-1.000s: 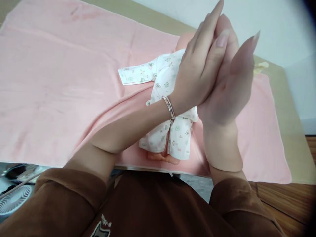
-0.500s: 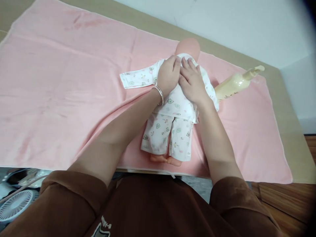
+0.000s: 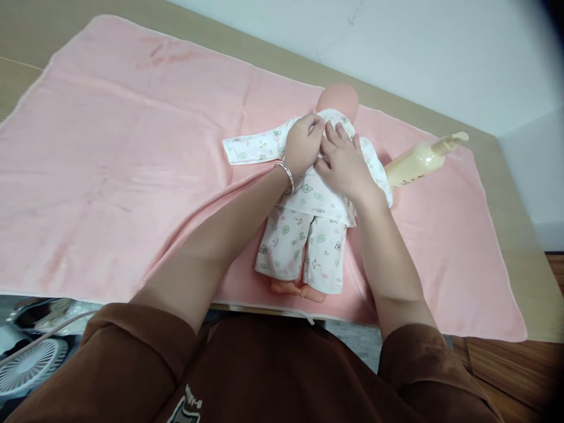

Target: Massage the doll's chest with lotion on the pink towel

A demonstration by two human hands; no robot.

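Note:
A baby doll [image 3: 335,97] in a white printed suit [image 3: 308,235] lies on a pink towel [image 3: 110,147], bald head away from me, bare feet at the near edge. My left hand [image 3: 302,144], with a silver bangle on the wrist, rests on the doll's upper back near the collar, fingers slightly bent. My right hand [image 3: 346,161] lies flat beside it on the back, fingers stretched out. The two hands touch at the fingers. One empty sleeve [image 3: 251,147] sticks out to the left.
A cream pump bottle [image 3: 416,161] lies on the towel just right of the doll. The towel covers a tan table [image 3: 497,176] against a pale wall. A small white fan [image 3: 30,367] sits on the floor at lower left. My brown sleeves fill the foreground.
A second ago my palms were pressed together, raised above the doll. They came down onto the doll's back and have shifted only slightly since.

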